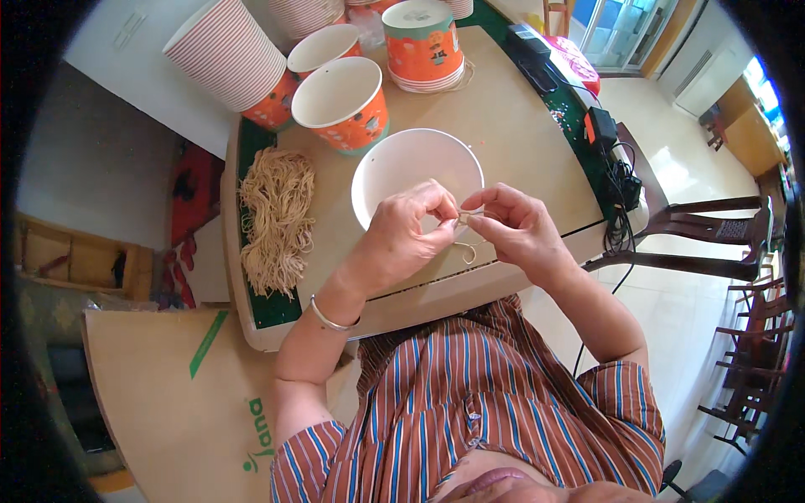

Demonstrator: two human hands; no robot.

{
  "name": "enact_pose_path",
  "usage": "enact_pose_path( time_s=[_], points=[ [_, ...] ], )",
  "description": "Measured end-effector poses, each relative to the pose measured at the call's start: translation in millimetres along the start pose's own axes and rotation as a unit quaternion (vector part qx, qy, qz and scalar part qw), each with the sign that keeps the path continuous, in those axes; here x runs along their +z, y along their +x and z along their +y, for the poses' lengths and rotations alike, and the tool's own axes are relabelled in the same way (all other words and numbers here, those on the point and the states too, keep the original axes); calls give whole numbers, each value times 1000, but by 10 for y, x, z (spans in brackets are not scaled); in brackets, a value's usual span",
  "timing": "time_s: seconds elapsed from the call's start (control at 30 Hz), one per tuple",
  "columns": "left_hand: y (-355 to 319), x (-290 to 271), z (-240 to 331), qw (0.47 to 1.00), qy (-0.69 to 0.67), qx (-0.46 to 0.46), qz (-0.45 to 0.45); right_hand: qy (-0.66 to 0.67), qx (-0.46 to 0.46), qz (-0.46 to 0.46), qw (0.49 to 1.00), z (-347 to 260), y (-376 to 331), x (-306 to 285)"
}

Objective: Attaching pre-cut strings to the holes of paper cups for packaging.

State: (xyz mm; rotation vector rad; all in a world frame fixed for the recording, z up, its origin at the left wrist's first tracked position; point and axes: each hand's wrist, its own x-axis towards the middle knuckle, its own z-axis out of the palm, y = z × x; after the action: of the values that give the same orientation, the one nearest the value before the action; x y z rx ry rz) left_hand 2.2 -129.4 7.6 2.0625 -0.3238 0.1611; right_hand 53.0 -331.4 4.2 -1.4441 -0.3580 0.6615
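Note:
Over the near edge of the table, my left hand (401, 231) and my right hand (521, 236) meet fingertip to fingertip. Each pinches a thin cream cord (468, 254), whose loose end curls below the fingers. Just behind the hands is a round paper bucket (394, 163), its white inside facing up and its near rim partly covered by my left hand. Small holes show near its rim. Whether the cord passes through the bucket is hidden by my fingers. A loose bundle of cream cords (277, 222) lies left of the bucket.
Orange-patterned paper buckets (342, 105) stand at the back, beside a tall nested stack (226, 54) and an upside-down stack (423, 50). Along the table's right side lie black adapters and cables (620, 180). A dark wooden chair (704, 226) stands right; a cardboard sheet (168, 386) is at lower left.

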Motion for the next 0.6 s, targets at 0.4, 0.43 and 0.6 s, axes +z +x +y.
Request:
enact_pose_path(
  time_s=[0.4, 0.43, 0.6],
  points=[
    [-24, 18, 41, 1000, -5, -21, 18, -64, -28, 12, 997, 110, 33, 17],
    [-20, 16, 54, 999, -9, -29, 15, -69, -25, 10, 997, 106, 29, 7],
    [-22, -11, 82, 999, 22, -15, 22, -100, -28, 5, 995, 76, 44, -36]
  ],
)
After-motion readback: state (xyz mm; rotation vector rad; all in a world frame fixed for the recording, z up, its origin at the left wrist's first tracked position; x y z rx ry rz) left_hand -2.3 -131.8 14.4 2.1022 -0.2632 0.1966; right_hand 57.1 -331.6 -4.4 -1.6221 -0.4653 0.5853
